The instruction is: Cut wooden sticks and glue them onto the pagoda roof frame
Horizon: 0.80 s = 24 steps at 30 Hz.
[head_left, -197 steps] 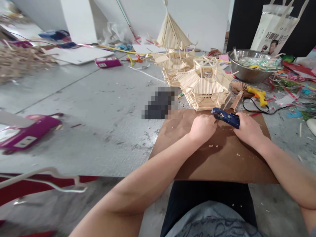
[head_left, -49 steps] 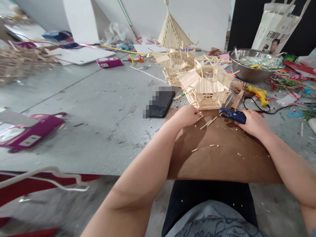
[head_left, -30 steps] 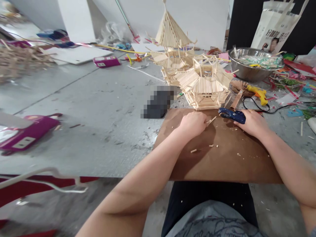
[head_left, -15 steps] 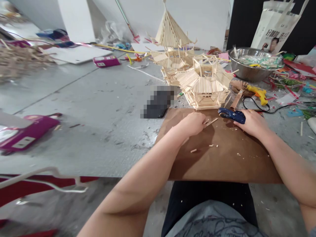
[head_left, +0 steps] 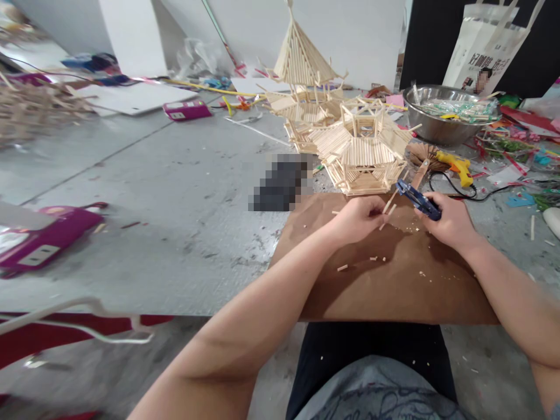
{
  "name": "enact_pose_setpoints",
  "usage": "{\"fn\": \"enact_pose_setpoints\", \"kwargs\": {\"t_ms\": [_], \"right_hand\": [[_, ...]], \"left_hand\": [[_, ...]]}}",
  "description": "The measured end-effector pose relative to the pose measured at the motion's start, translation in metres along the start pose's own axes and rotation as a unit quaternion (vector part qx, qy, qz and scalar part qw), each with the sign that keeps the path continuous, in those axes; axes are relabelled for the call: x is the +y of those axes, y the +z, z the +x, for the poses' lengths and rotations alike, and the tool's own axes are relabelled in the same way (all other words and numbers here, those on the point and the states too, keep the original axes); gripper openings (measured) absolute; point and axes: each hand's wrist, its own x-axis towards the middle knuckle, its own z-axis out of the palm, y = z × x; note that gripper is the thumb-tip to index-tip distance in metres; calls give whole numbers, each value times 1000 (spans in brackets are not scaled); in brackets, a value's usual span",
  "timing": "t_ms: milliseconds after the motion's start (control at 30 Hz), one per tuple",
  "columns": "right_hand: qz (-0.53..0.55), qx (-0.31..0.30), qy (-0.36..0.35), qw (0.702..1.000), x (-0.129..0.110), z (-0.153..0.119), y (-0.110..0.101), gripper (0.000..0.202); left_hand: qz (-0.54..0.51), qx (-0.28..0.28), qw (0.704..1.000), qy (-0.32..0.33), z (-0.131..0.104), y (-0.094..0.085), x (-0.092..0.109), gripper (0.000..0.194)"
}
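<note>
My left hand [head_left: 359,219] is closed, pinching a thin wooden stick [head_left: 389,200] that slants up to the right from the fingertips. A shorter stick piece [head_left: 387,216] lies at the same fingertips; whether it is gripped too, I cannot tell. In my right hand [head_left: 452,220] is a blue pliers-like tool [head_left: 417,199], its far end pointing up and left, close to the stick. Both hands are over a brown sheet [head_left: 394,291] with small stick offcuts [head_left: 342,268] on it. Just beyond stands a model pavilion [head_left: 367,149] made of sticks.
A stick tower with a pointed roof [head_left: 301,58] rises behind the pavilion. A dark, blurred-out phone-like object [head_left: 277,185] lies left of the sheet. To the right are a yellow glue gun [head_left: 457,166] with its cord and a metal bowl [head_left: 437,125]. Purple power strips [head_left: 56,236] lie left.
My left hand has moved right and slightly nearer, bringing the stick up beside the tool. The blue tool has tilted, and its handles now show apart.
</note>
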Motion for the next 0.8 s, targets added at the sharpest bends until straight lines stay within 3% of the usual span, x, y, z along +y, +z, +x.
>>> {"fn": "enact_pose_setpoints", "kwargs": {"t_ms": [233,567,800], "right_hand": [[114,-46,-56,991,-19,-8,-1,27],[118,-58,-73,989,-22,-10,0,28],[139,-57,-71,986,-23,-10,0,26]], "left_hand": [[-1,2,997,71,4,30,-11,9],[-46,71,996,39,4,43,-10,9],[-37,9,999,17,7,45,-16,8]]}}
